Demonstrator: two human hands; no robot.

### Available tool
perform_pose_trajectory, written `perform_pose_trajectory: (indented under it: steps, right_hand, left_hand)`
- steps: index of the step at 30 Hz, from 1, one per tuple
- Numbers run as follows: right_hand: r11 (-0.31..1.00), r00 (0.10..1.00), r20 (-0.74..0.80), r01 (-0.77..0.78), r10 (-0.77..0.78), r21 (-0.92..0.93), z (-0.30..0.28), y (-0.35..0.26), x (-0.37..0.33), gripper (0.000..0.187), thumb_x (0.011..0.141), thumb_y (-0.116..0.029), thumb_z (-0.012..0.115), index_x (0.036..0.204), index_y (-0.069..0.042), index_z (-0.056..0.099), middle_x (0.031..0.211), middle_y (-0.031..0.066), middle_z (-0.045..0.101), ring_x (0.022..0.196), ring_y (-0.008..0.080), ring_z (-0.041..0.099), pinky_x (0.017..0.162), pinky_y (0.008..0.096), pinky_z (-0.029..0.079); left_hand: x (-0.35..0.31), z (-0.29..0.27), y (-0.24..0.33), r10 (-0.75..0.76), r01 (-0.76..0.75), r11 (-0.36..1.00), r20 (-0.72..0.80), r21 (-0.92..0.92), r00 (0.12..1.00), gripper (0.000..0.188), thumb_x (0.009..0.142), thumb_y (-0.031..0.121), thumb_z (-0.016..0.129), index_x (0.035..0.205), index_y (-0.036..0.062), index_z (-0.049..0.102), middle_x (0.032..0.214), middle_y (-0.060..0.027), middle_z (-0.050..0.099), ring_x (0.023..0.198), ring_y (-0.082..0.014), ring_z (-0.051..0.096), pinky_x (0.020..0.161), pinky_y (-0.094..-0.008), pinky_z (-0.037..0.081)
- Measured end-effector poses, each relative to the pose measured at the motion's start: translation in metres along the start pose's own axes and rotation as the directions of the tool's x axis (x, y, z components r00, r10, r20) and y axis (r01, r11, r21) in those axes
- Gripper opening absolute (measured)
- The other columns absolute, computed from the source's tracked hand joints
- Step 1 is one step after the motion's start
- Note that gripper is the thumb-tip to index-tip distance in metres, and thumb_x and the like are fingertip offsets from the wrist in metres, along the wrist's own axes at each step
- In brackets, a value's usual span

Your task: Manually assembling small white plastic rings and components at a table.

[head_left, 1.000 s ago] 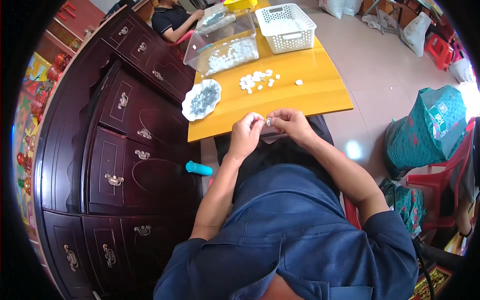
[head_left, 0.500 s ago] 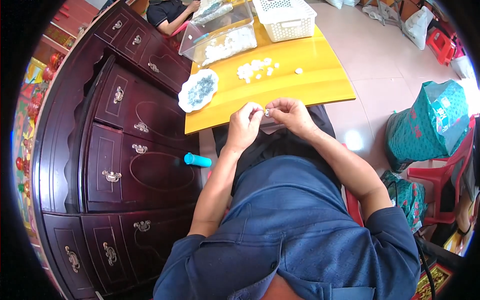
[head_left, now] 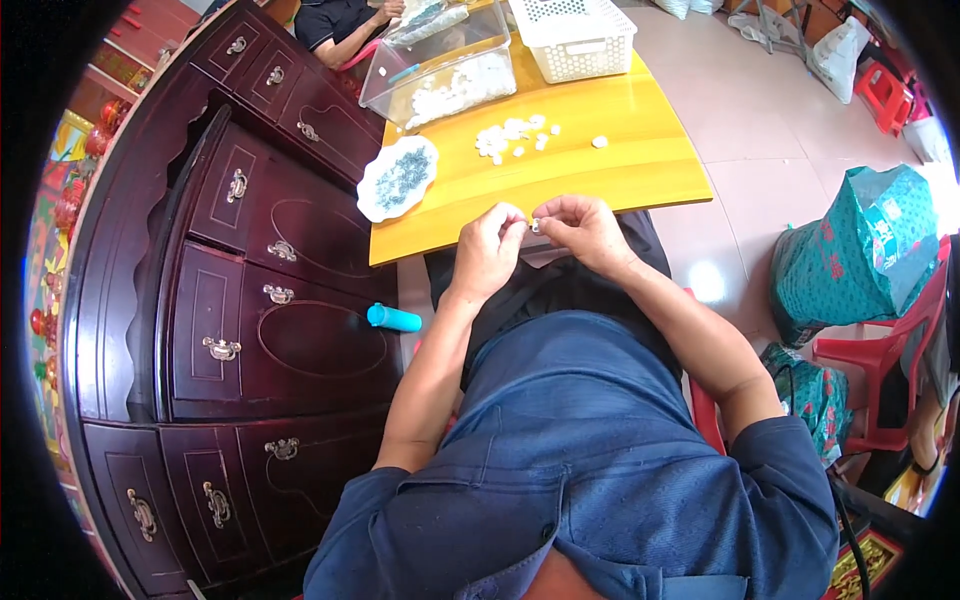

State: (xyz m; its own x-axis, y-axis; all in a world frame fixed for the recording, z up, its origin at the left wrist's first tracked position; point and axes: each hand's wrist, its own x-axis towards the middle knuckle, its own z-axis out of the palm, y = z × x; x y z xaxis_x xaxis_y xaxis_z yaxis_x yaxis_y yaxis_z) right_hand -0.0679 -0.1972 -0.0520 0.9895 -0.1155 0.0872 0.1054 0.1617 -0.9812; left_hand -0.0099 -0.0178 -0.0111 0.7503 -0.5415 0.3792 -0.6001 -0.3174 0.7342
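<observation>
Over the table's front edge, my right hand (head_left: 588, 236) pinches a small white piece (head_left: 535, 226) between thumb and fingertips. Close beside it on the left is my left hand (head_left: 490, 250), its thumb and forefinger drawn together; anything between them is too small to make out. Several loose white pieces (head_left: 515, 130) lie on the yellow table (head_left: 640, 130) beyond my hands, with a single white piece (head_left: 600, 142) off to their right. At the table's left edge sits a white scalloped dish (head_left: 374, 205) holding many small dark grey-green bits.
A clear plastic bin (head_left: 440, 85) with many white pieces stands at the far left of the table, beside a white perforated basket (head_left: 590, 62). Dark wooden drawers (head_left: 320, 340) line my left, near a turquoise cylinder (head_left: 395, 318). Another person (head_left: 335, 30) sits beyond the bin.
Hardly anything differs: both hands stay close together at the table's edge with the small white piece in the right fingertips. The whole view has shifted very slightly.
</observation>
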Motion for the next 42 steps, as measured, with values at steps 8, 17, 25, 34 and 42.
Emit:
perform_pose_trajectory:
  steps: [8, 17, 25, 34, 42]
  right_hand:
    - [0.974, 0.99, -0.056, 0.117, -0.13, -0.194, 0.004, 0.01, 0.001, 0.014, 0.089, -0.006, 0.072, 0.1, 0.001, 0.075, 0.081, 0.0044, 0.075, 0.073, 0.0078, 0.069, 0.067, 0.0247, 0.057]
    - [0.997, 0.997, -0.069, 0.036, -0.04, -0.067, 0.006, 0.008, 0.0, 0.013, 0.09, -0.006, 0.07, 0.1, 0.001, 0.075, 0.082, 0.0035, 0.074, 0.073, 0.0082, 0.068, 0.067, 0.0255, 0.057]
    - [0.998, 0.997, -0.063, 0.049, -0.051, -0.04, 0.006, 0.012, 0.003, 0.013, 0.091, -0.006, 0.07, 0.101, 0.001, 0.073, 0.084, 0.0026, 0.073, 0.073, 0.0078, 0.067, 0.067, 0.025, 0.056]
    - [0.998, 0.998, -0.06, -0.006, 0.009, 0.064, 0.005, 0.003, 0.003, 0.011, 0.095, -0.004, 0.068, 0.104, 0.0, 0.071, 0.088, 0.0, 0.07, 0.075, 0.0071, 0.063, 0.071, 0.023, 0.054]
    - [0.99, 0.998, -0.066, 0.018, -0.009, 0.142, -0.002, 0.001, 0.006, 0.009, 0.095, -0.004, 0.067, 0.102, 0.0, 0.07, 0.087, 0.0002, 0.069, 0.076, 0.0076, 0.063, 0.071, 0.023, 0.053]
  left_hand:
    - [0.0, -0.001, 0.0, 0.036, -0.041, 0.992, 0.041, 0.123, 0.999, 0.007, 0.09, 0.007, 0.067, 0.092, 0.0005, 0.065, 0.083, -0.0193, 0.07, 0.078, -0.0397, 0.068, 0.07, -0.0438, 0.053]
    - [0.001, 0.001, -0.001, 0.084, -0.084, 0.991, 0.004, 0.102, 0.996, 0.004, 0.092, 0.002, 0.065, 0.091, -0.0014, 0.065, 0.072, -0.0078, 0.065, 0.064, -0.0145, 0.062, 0.062, -0.0306, 0.051]
    - [0.004, 0.0, -0.001, 0.03, -0.034, 0.993, 0.037, 0.115, 0.999, 0.006, 0.09, 0.006, 0.066, 0.092, 0.0003, 0.066, 0.081, -0.0188, 0.069, 0.075, -0.0352, 0.069, 0.069, -0.0408, 0.054]
    - [0.052, -0.026, -0.062, -0.125, 0.125, 0.992, 0.01, -0.012, 0.992, 0.028, 0.095, 0.011, 0.063, 0.12, 0.0007, 0.068, 0.085, -0.0048, 0.07, 0.071, -0.0106, 0.065, 0.063, -0.0259, 0.052]
    - [0.103, -0.025, -0.105, -0.01, -0.019, 0.793, 0.045, 0.608, 0.999, 0.043, 0.094, 0.014, 0.052, 0.136, 0.0162, 0.061, 0.109, -0.0217, 0.068, 0.101, -0.041, 0.067, 0.086, -0.0506, 0.054]
